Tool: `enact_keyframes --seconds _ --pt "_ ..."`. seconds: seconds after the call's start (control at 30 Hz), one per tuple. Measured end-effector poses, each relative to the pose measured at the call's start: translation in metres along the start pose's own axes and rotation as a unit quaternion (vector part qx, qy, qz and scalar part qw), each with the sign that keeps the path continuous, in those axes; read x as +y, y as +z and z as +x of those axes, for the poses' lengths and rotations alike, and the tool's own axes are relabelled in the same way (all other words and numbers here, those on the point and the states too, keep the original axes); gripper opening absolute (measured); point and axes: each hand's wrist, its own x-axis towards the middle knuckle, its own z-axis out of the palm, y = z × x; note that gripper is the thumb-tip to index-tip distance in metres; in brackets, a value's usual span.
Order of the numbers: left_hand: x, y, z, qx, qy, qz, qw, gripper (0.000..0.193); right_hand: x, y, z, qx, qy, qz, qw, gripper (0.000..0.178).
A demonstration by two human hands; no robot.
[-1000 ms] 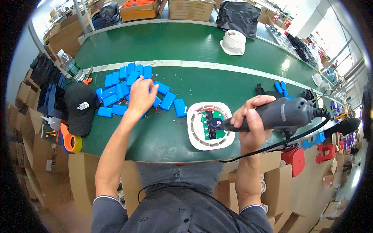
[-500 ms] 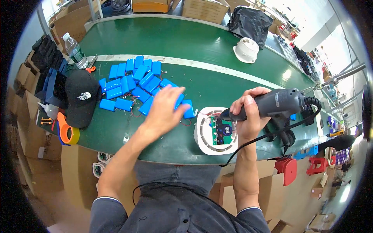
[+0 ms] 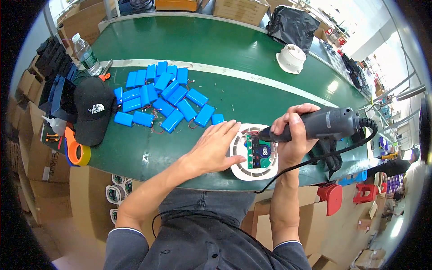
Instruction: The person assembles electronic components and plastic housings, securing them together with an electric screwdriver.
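Note:
A round white plastic housing (image 3: 252, 168) with a green circuit board (image 3: 257, 152) inside lies at the near edge of the green table (image 3: 211, 45). My left hand (image 3: 216, 146) rests flat, fingers apart, on the housing's left rim. My right hand (image 3: 292, 132) grips a grey electric screwdriver (image 3: 330, 123), whose tip points down at the board. A black cable (image 3: 310, 159) runs from the tool. Several blue battery packs (image 3: 162, 96) lie spread on the table to the left.
A black cap (image 3: 92, 110) and an orange tape roll (image 3: 76, 150) lie at the left edge, a water bottle (image 3: 85, 54) behind them. A second white housing (image 3: 290, 58) and a black bag (image 3: 292, 24) sit farther back. Cardboard boxes (image 3: 27, 148) stand around.
My left hand has drawn back from the blue battery packs to the left rim of the white housing. The screwdriver has stayed over the circuit board.

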Motion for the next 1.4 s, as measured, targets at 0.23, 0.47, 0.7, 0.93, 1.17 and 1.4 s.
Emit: enact_keyframes --seconds 0.23,0.47,0.7,0.93,1.17,1.4 --pt "0.0009 0.0000 -0.0013 -0.005 -0.002 0.008 1.000 0.080 0.0016 0.0019 -0.0017 0.010 -0.007 -0.029 0.999 0.023" --pt "0.0005 -0.0005 -0.0015 -0.006 -0.003 0.003 1.000 0.079 0.0010 0.0005 -0.0010 0.007 -0.009 -0.013 1.000 0.023" --pt "-0.0010 0.0001 -0.0022 -0.005 -0.002 0.000 1.000 0.078 0.0020 0.0001 -0.0018 0.006 -0.005 0.004 1.000 0.027" --pt "-0.0007 -0.0009 -0.0028 0.001 0.000 0.003 1.000 0.078 0.0005 0.0030 -0.0032 0.008 0.001 0.006 1.000 0.027" --pt "-0.0018 -0.0006 -0.0033 0.002 0.003 -0.004 1.000 0.077 0.0013 0.0021 -0.0036 -0.003 -0.011 0.005 1.000 0.027" --pt "-0.0033 0.0002 -0.0045 0.003 0.005 -0.014 1.000 0.077 0.0037 0.0015 -0.0045 0.001 -0.005 0.008 1.000 0.027"
